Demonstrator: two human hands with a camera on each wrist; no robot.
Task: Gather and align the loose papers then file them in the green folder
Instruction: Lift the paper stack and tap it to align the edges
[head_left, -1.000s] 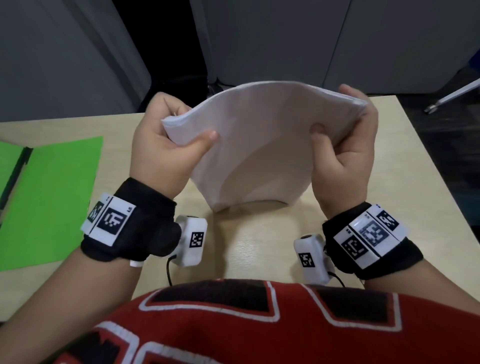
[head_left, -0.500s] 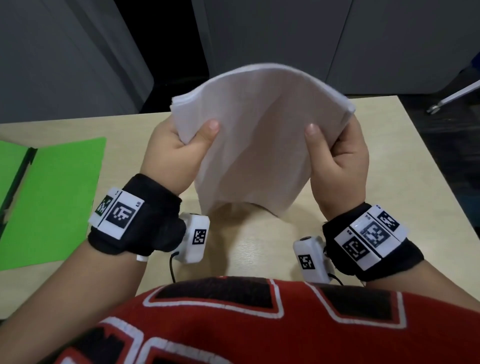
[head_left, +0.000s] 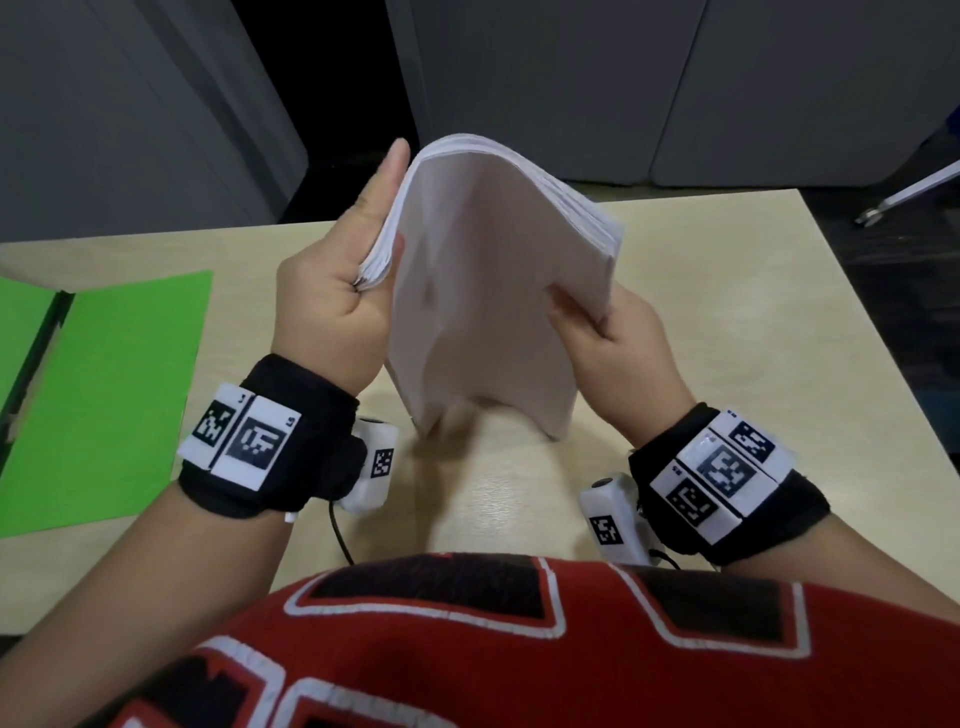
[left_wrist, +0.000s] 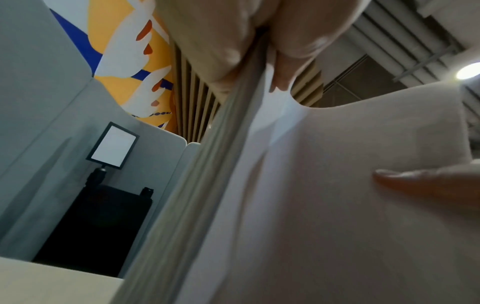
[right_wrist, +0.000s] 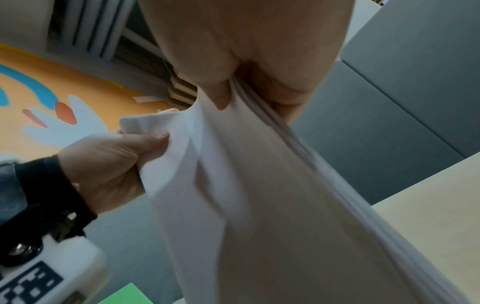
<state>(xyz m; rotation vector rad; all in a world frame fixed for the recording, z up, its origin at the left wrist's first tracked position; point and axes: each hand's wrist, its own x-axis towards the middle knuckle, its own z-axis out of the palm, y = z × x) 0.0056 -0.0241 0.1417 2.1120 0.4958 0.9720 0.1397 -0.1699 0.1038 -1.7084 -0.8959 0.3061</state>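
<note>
The thick stack of white paper sheets (head_left: 483, 291) stands on edge on the pale wooden table (head_left: 727, 322), between the left hand (head_left: 332, 306) and right hand (head_left: 618, 338) — the open green card folder (head_left: 109, 395) lies flat well to its left.

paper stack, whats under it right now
The paper stack, held bowed by the left hand and right hand, stands over bare table. Where its bottom edge meets the table is blurred.
</note>
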